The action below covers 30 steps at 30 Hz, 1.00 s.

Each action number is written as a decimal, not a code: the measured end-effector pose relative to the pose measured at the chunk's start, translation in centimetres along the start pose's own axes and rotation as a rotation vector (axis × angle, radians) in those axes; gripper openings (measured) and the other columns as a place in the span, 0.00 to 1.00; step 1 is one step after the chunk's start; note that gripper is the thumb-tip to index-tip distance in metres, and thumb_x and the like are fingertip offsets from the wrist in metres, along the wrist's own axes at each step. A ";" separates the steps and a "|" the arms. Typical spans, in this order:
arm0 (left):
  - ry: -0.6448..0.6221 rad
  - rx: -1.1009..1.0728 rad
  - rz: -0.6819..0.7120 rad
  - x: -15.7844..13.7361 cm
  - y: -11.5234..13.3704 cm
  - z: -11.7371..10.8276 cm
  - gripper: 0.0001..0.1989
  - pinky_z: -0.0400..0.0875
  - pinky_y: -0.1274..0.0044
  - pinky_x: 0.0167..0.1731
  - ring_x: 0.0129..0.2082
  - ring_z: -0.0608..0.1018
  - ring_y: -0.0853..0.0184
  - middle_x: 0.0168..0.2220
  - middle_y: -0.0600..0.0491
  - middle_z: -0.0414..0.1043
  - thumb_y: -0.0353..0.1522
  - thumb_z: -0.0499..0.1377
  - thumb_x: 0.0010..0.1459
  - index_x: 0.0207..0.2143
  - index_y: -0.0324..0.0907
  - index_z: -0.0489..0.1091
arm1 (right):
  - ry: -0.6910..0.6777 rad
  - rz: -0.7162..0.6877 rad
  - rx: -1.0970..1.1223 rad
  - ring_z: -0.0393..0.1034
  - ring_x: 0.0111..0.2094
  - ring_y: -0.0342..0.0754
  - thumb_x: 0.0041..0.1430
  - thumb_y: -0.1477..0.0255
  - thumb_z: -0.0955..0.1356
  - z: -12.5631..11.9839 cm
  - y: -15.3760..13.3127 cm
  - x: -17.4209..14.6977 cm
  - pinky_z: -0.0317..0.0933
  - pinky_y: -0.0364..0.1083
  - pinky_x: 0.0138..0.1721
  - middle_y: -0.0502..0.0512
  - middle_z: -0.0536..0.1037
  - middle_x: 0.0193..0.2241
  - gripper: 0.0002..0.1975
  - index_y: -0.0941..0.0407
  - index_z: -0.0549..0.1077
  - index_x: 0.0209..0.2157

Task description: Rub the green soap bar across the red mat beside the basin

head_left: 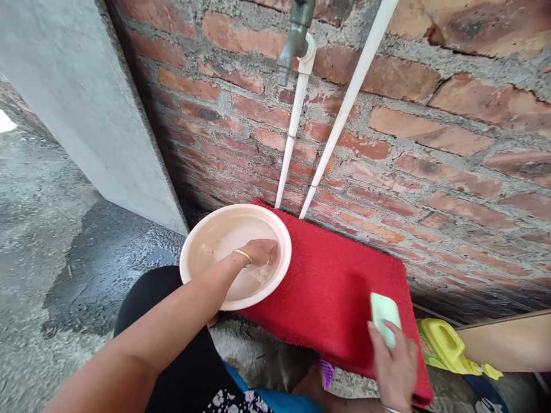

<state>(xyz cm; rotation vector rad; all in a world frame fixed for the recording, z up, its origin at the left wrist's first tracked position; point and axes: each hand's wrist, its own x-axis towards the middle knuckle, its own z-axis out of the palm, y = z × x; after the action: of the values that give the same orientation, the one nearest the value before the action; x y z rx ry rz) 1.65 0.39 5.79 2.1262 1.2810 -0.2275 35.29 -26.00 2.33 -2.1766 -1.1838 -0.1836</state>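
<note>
My left hand (pixel 260 252) reaches into a pale pink basin (pixel 186 269) with shallow water (pixel 241 275), close to its right inner wall. Its fingers are curled together, and whatever they may hold is hidden. A light green scrubbing brush (pixel 383 310) is gripped between the thumb and fingers of my right hand (pixel 394 355). The brush is over the right part of a red cloth (pixel 318 281), which covers a low bench-like surface. From this angle I cannot tell whether its bristles touch the cloth. The basin overlaps the cloth's left end.
Above stands a metal tap (pixel 293 43) on a white pipe (pixel 295 126), beside a brick wall (pixel 430 137). A grey slab (pixel 94 103) leans at left by wet concrete (pixel 129 246). A yellow detergent bottle (pixel 443 344) lies at right. A purple plastic item (pixel 327 373) shows below the cloth.
</note>
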 end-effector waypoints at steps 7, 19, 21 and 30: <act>-0.008 0.054 -0.015 -1.0 1.0 -0.7 0.10 0.70 0.73 0.45 0.46 0.77 0.61 0.45 0.54 0.76 0.31 0.62 0.52 0.38 0.46 0.67 | -0.320 -0.267 0.197 0.66 0.42 0.55 0.64 0.50 0.60 10.0 -15.6 -2.3 0.60 0.53 0.46 0.58 0.71 0.39 0.23 0.51 0.75 0.45; -0.019 0.028 -0.016 -0.8 0.9 -0.8 0.11 0.70 0.71 0.44 0.46 0.77 0.59 0.45 0.53 0.76 0.31 0.63 0.51 0.38 0.46 0.67 | 0.086 0.129 -0.181 0.66 0.38 0.64 0.54 0.39 0.59 1.1 5.1 5.4 0.61 0.58 0.37 0.60 0.71 0.28 0.35 0.54 0.77 0.41; -0.022 0.031 -0.020 -0.9 1.0 -0.9 0.11 0.70 0.71 0.44 0.46 0.77 0.59 0.44 0.53 0.76 0.31 0.62 0.51 0.38 0.46 0.68 | 0.154 0.197 -0.212 0.66 0.39 0.65 0.53 0.39 0.60 0.3 5.5 6.0 0.61 0.59 0.37 0.61 0.70 0.27 0.34 0.53 0.77 0.41; -0.023 0.049 -0.018 -0.9 0.9 -0.7 0.12 0.70 0.71 0.44 0.46 0.77 0.59 0.47 0.52 0.76 0.32 0.62 0.52 0.40 0.46 0.66 | -0.282 -0.226 0.192 0.65 0.42 0.56 0.62 0.48 0.60 10.1 -14.8 0.8 0.60 0.53 0.46 0.60 0.72 0.39 0.26 0.53 0.76 0.44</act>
<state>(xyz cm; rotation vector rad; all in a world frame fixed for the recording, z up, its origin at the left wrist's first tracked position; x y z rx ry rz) 1.81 -0.13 7.07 2.1476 1.2943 -0.2937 22.24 -13.71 1.74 -1.9421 -1.5382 0.1430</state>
